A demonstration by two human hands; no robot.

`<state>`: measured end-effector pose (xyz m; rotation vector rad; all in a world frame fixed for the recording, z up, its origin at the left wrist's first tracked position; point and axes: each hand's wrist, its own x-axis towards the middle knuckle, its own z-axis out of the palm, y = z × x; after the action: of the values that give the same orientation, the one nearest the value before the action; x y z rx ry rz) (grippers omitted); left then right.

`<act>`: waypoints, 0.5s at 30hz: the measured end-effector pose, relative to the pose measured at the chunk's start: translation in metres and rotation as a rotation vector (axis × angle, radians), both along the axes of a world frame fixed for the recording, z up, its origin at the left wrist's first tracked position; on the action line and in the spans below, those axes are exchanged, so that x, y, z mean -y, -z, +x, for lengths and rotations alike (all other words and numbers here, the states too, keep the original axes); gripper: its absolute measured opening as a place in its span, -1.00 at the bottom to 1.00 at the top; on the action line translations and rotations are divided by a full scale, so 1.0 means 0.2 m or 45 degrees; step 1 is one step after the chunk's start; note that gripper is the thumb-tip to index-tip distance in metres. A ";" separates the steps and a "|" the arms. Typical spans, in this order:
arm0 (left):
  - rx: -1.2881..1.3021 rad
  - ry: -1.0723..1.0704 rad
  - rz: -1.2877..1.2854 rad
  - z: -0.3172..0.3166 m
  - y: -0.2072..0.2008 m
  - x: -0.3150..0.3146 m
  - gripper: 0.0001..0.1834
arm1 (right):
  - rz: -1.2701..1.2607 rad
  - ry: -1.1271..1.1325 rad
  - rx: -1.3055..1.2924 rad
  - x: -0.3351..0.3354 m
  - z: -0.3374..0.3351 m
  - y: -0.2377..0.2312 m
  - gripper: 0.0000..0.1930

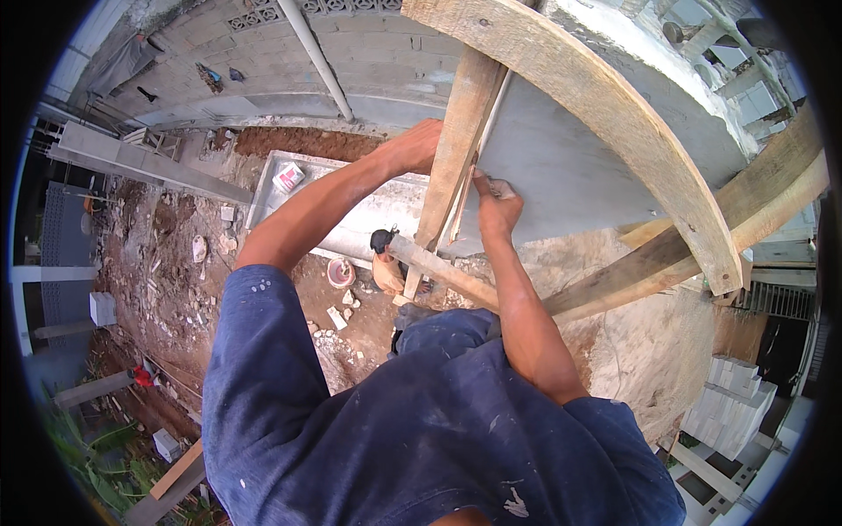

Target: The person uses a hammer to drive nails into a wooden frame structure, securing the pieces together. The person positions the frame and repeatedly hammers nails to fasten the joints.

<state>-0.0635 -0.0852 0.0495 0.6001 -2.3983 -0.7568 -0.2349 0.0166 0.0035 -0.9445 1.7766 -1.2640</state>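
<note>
An upright wooden post (pixel 458 145) stands in front of me, against the edge of a smooth grey plastered panel (pixel 570 153). My left hand (pixel 424 145) reaches to the post's left side, and its fingers are hidden behind the wood. On the other side, my right hand (pixel 500 206) is closed at the narrow gap between post and panel. A greyish patch shows at its fingers, but what they grip cannot be made out. Thin pale splintered strips (pixel 459 210) run down along the post's edge beside that hand.
A long plank (pixel 596 70) curves overhead at the right; a thick beam (pixel 631 276) crosses below it. A wooden brace (pixel 447 276) slopes by my body. Far below, a person in a dark cap (pixel 383 241) is near a bucket (pixel 340 273), a long pale trough (pixel 368 219) and rubble.
</note>
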 end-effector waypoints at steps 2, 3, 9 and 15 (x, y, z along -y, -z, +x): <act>0.023 -0.050 0.031 0.00 -0.01 -0.02 -0.64 | 0.002 -0.005 -0.027 0.00 0.00 0.00 -0.62; 0.014 -0.068 0.055 0.01 0.00 -0.02 -0.65 | 0.005 -0.005 -0.042 0.00 0.00 0.00 -0.62; -0.160 -0.129 0.429 -0.01 0.00 0.02 -0.75 | 0.019 -0.035 -0.025 -0.01 0.00 -0.02 -0.57; -0.287 -0.173 0.869 -0.05 -0.08 0.02 -0.74 | 0.004 -0.086 0.075 -0.01 -0.03 -0.04 -0.59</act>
<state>-0.0739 -0.0896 0.0663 0.8718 -1.8431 -1.5059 -0.2403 0.0192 0.0120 -0.9478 1.6871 -1.2338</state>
